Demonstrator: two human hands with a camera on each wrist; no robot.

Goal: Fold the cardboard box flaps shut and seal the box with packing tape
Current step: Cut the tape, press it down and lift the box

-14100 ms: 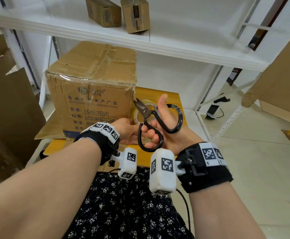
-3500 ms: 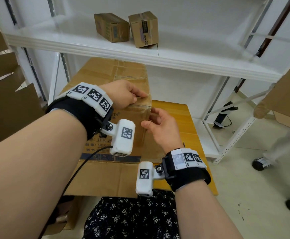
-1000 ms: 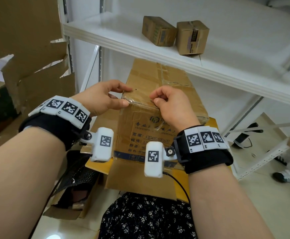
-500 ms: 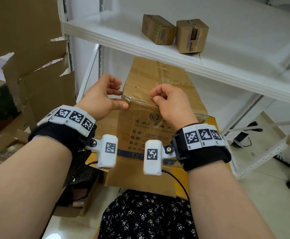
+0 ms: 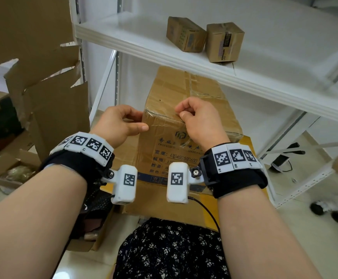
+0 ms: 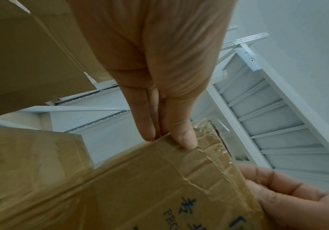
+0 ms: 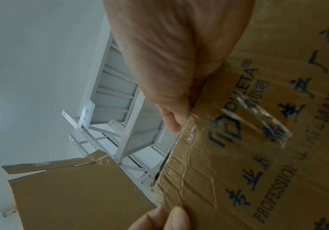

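A brown cardboard box (image 5: 184,150) with blue print stands on a yellow table, flaps down. Wrinkled clear tape (image 5: 164,122) wraps over its top front edge. My left hand (image 5: 139,122) is at the box's upper left corner, with the thumb flat on the front face and straight fingers (image 6: 149,124) along the side. My right hand (image 5: 183,114) is curled at the middle of the top front edge. Its thumb (image 7: 174,123) presses on the taped edge. The wrist views show the box (image 6: 139,186) and a loose-looking tape end (image 7: 268,124) on the front. No tape roll is in view.
A white metal shelf (image 5: 184,61) hangs low over the box's back half and carries two small boxes (image 5: 186,34) (image 5: 224,42). Torn cardboard sheets (image 5: 43,97) stand at the left. Flat cardboard (image 5: 160,210) lies under the box. A person's shoes (image 5: 333,212) are on the floor at right.
My left hand has come off the top front edge and moved to the left corner, thumb now on the front face. My right hand has stayed curled at the edge.
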